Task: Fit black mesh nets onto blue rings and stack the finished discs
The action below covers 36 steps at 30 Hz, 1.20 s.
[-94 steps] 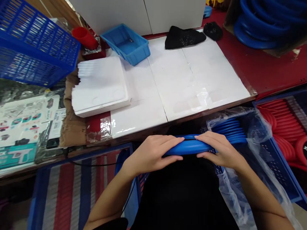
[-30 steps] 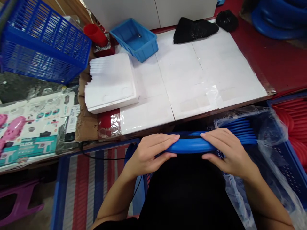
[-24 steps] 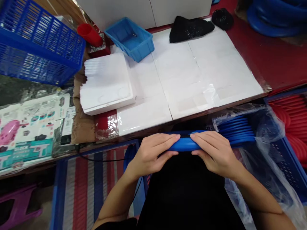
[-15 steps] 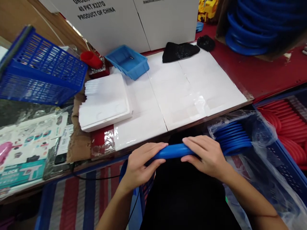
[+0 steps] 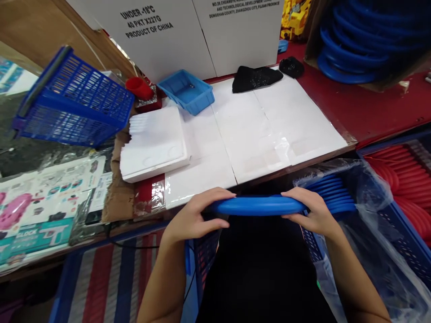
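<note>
A smooth blue plastic ring (image 5: pixel 257 205), seen nearly edge-on, is held level in front of my black clothing, just off the table's front edge. My left hand (image 5: pixel 190 219) is around its left end, fingers over the top and thumb slightly apart below. At the right end, my right hand (image 5: pixel 313 211) grips the ring between fingers above and thumb beneath. Close by my right hand, a stack of similar blue rings (image 5: pixel 332 193) sits in a plastic-lined blue crate (image 5: pixel 400 244).
White sheeting (image 5: pixel 256 139) covers the table, bearing a foam block (image 5: pixel 156 146), a light-blue tray (image 5: pixel 198 101) and black cloth (image 5: pixel 256 78). A blue basket (image 5: pixel 79 103) tilts at left. Red rings (image 5: pixel 414 179) fill a crate at right; a white carton (image 5: pixel 168 49) stands behind.
My hands have moved apart along the blue ring, the right one outward to its right end. More of the ring shows between them, and my left thumb has loosened from it.
</note>
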Each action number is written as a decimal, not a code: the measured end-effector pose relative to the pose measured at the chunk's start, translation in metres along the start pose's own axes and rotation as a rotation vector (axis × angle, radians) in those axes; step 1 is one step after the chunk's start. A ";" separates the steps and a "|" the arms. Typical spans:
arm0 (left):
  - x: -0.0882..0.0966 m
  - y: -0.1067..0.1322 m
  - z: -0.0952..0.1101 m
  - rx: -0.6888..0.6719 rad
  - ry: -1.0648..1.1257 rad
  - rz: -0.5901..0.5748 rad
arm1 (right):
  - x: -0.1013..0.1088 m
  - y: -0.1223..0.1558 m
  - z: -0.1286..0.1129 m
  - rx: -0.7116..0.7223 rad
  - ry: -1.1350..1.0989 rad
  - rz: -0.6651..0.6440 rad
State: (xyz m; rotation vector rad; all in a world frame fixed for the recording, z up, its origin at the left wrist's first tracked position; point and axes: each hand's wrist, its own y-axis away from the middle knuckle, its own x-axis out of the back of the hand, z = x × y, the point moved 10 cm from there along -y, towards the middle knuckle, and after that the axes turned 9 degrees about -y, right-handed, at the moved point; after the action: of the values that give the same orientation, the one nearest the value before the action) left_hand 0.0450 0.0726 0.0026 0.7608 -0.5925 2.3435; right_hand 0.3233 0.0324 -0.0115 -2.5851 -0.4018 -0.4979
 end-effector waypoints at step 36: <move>0.058 -0.075 -0.045 0.234 0.611 0.615 | 0.024 -0.063 0.112 -0.438 -1.151 0.789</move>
State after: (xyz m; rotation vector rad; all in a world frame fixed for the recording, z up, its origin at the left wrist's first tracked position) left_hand 0.0394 0.1753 0.0235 -0.1078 -0.3002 3.0431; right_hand 0.3520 0.1467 -0.0692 -2.8629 0.4545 1.3292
